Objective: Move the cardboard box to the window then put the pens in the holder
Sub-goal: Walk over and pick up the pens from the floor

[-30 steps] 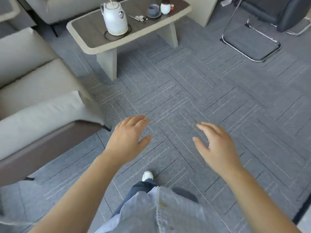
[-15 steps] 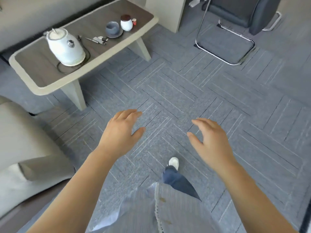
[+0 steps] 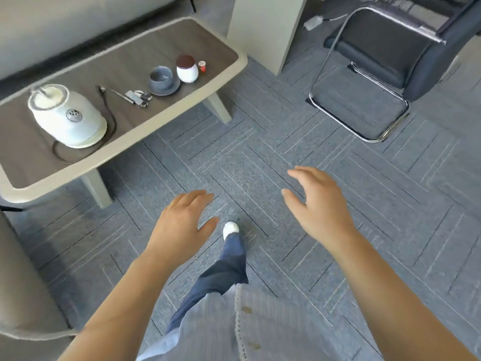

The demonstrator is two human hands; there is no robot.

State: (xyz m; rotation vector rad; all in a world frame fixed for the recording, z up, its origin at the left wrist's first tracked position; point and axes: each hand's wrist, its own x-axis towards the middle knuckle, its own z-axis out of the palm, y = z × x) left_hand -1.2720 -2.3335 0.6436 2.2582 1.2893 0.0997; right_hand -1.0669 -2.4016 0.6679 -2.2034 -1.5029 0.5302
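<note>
My left hand (image 3: 179,225) hovers palm down over the grey carpet, fingers apart and holding nothing. A little to its right, my right hand (image 3: 318,204) is also held out with its fingers spread and nothing in it. Neither the cardboard box, the pens nor the holder is in view. Between my hands my leg in blue trousers and a white shoe (image 3: 230,227) steps forward.
A low coffee table (image 3: 166,118) stands at the left with a white kettle (image 3: 69,117), a grey cup on a saucer (image 3: 162,80), a white jar (image 3: 187,69) and small metal tools (image 3: 135,96). A dark chair with a chrome frame (image 3: 377,74) is at upper right. A beige sofa edge (image 3: 23,295) lies at lower left.
The view has swung and advanced: the coffee table has slid left and nearer, the chair has come closer at right, the sofa has dropped out to the lower left. Both hands stay spread and hold nothing.
</note>
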